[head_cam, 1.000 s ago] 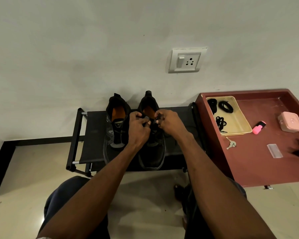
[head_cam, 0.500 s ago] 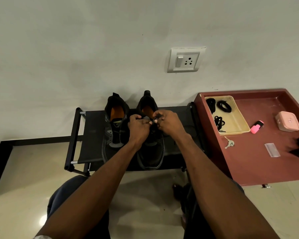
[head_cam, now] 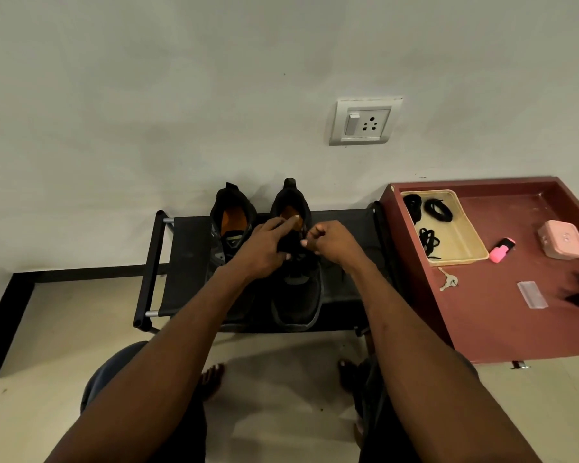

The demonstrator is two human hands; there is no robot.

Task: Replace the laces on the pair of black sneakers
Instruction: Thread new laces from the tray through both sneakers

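Two black sneakers with orange insoles stand side by side on a low black rack (head_cam: 184, 262), toes toward me. My left hand (head_cam: 264, 248) grips the tongue of the right sneaker (head_cam: 298, 295), with fingers reaching into its opening. My right hand (head_cam: 331, 243) is curled at the shoe's right eyelet edge and pinches something thin and dark; the lace itself is hard to make out. The left sneaker (head_cam: 231, 222) stands untouched beside it. Coiled black laces (head_cam: 437, 208) lie in a yellow tray (head_cam: 465, 235).
A red-brown table (head_cam: 502, 315) right of the rack carries the tray, a pink highlighter (head_cam: 502, 250), a pink box (head_cam: 564, 240), keys (head_cam: 448, 280), a clear packet (head_cam: 532, 294) and a dark object at the right edge. A wall socket (head_cam: 365, 121) is above. My knees and bare feet are below.
My left hand has slid further up the right sneaker and now grips its tongue. My right hand has drawn slightly apart to the right.
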